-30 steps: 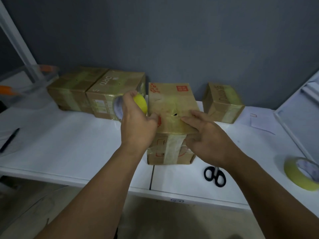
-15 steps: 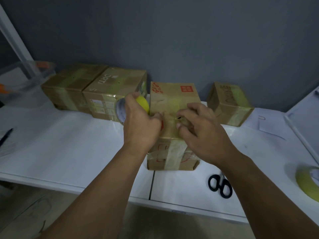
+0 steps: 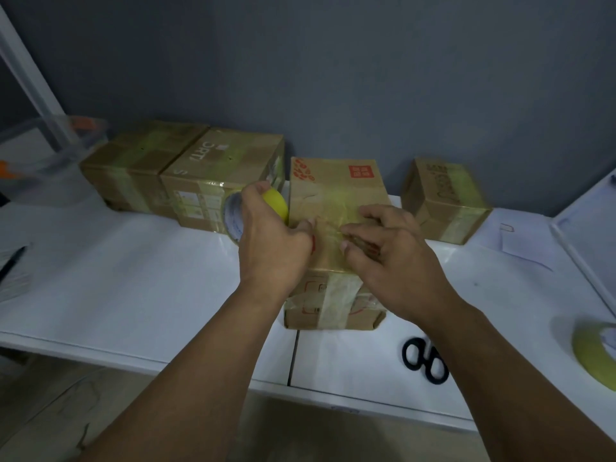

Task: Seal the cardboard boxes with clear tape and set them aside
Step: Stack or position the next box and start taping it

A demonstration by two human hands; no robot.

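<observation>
A cardboard box (image 3: pixel 336 185) with red print stands in the middle of the white table (image 3: pixel 140 288), a strip of clear tape running over its top and down its front. My left hand (image 3: pixel 273 251) grips a yellowish tape roll (image 3: pixel 276 203) at the box's left edge. My right hand (image 3: pixel 393 258) rests on the box top with its fingers curled, fingertips pressing on the tape strip.
Two taped boxes (image 3: pixel 213 181) stand side by side at the back left, and a smaller taped box (image 3: pixel 443 198) at the back right. Black scissors (image 3: pixel 425 360) lie near the front edge. A second tape roll (image 3: pixel 596 353) lies at the right edge.
My right hand has slid left along the box top and curled its fingers over the tape. The left hand with the roll has stayed at the box's left edge.
</observation>
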